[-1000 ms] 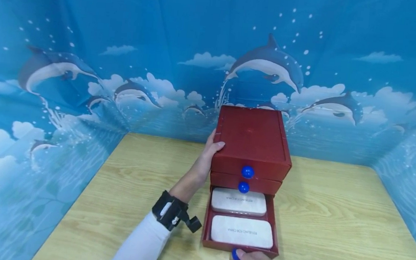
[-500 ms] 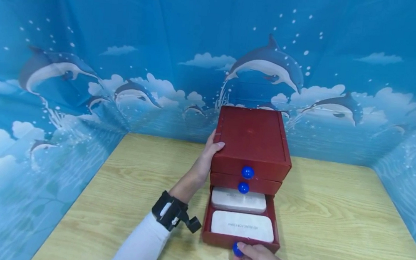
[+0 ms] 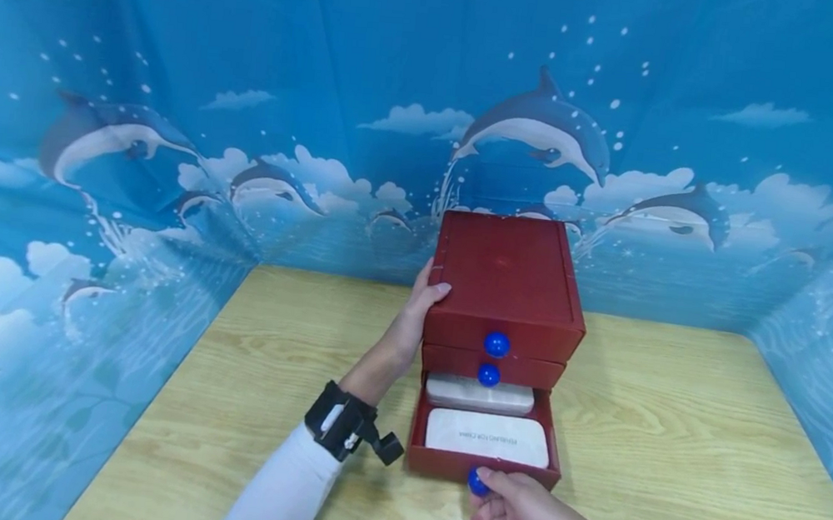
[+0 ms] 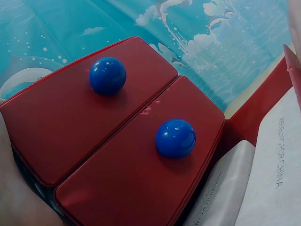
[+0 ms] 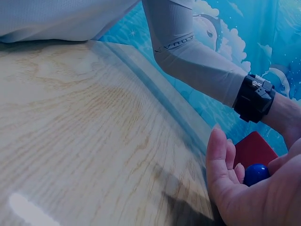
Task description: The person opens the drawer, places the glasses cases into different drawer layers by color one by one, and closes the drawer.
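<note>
A red drawer box (image 3: 502,268) stands upright with blue knobs on its drawers. Its bottom drawer (image 3: 435,463) sticks out, holding two white cases (image 3: 488,437) printed with small lettering; the rear one is partly under the drawer above. My left hand (image 3: 411,318) rests against the box's left side, with the thumb by the top edge. At the front of the bottom drawer, the thumb and forefinger of my right hand (image 3: 527,518) pinch its blue knob (image 3: 478,481), while the other fingers hang loosely curled. Both upper drawers (image 4: 89,117) are closed in the left wrist view.
The box stands on a wood-grain table (image 3: 693,437), near its back edge. Behind and beside the table hangs a blue cloth (image 3: 376,55) printed with dolphins. A black wrist mount (image 3: 342,422) sits on the left forearm.
My right hand has moved away from me with the knob, so the bottom drawer sits further in. More of the rear case is covered. The left hand has stayed in place.
</note>
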`<action>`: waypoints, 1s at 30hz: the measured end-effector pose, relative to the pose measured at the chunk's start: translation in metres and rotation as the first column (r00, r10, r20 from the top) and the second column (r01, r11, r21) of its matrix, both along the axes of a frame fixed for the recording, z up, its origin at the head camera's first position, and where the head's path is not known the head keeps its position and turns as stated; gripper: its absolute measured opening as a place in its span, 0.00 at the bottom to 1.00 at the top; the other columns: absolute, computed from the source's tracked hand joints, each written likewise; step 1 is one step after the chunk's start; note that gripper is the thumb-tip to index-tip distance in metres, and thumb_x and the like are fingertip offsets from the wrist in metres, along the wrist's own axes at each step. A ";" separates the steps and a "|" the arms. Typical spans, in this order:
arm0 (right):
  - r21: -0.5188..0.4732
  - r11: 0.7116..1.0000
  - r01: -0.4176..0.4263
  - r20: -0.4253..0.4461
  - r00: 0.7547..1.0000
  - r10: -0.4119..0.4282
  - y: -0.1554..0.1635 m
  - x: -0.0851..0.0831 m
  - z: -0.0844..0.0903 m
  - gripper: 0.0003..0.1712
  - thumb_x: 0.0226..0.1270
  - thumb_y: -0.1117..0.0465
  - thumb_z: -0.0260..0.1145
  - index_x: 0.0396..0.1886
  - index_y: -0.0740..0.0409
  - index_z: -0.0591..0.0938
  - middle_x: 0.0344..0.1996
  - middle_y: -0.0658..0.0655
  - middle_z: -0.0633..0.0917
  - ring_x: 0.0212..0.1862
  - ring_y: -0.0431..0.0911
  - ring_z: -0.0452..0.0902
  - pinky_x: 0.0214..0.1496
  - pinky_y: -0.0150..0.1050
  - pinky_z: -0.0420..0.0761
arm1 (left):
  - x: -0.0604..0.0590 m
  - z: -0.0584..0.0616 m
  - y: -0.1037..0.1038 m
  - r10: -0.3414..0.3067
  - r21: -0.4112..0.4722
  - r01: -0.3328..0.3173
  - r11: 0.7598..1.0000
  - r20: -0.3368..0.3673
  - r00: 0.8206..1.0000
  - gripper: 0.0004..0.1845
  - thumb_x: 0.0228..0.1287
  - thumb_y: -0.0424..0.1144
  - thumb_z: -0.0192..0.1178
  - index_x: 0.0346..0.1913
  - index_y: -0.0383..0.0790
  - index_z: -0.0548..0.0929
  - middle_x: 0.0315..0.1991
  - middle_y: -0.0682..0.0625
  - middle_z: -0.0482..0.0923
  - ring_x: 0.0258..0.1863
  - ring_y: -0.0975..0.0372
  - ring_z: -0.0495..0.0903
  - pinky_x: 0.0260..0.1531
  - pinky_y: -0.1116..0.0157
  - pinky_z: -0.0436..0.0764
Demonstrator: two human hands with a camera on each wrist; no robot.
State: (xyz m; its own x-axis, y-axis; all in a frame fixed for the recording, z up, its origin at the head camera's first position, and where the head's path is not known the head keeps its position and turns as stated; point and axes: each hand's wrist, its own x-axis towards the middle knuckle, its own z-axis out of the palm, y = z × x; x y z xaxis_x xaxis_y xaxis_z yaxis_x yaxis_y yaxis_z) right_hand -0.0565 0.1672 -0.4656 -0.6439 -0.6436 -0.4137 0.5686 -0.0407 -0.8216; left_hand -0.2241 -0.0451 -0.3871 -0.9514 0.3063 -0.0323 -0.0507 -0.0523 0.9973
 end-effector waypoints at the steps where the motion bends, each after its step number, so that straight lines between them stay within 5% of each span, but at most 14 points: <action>1: 0.007 1.000 0.006 -0.002 1.000 -0.005 0.000 0.000 0.000 0.24 0.84 0.45 0.49 0.46 0.63 0.75 0.29 0.51 0.85 0.31 0.42 0.86 0.37 0.36 0.88 | 0.000 0.000 0.000 0.001 0.000 -0.001 1.000 0.000 1.000 0.42 0.71 0.65 0.46 0.82 0.74 0.40 0.82 0.55 0.49 0.80 0.52 0.54 0.76 0.36 0.57; 30: 0.026 0.998 0.051 -0.013 0.999 -0.051 0.000 -0.019 0.000 0.25 0.81 0.44 0.53 0.45 0.64 0.75 0.29 0.53 0.86 0.30 0.43 0.85 0.37 0.37 0.88 | 0.003 0.000 -0.002 -0.018 0.002 0.018 1.000 -0.020 1.000 0.39 0.73 0.65 0.45 0.81 0.78 0.40 0.81 0.56 0.52 0.79 0.51 0.57 0.75 0.35 0.59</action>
State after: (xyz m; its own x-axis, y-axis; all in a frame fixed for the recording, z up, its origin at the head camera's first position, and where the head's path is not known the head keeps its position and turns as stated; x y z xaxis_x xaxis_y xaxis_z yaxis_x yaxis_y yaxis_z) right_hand -0.0756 0.1669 -0.4654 -0.6806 -0.5988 -0.4221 0.5565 -0.0478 -0.8295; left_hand -0.2212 -0.0466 -0.3875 -0.9462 0.3232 -0.0125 -0.0314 -0.0534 0.9981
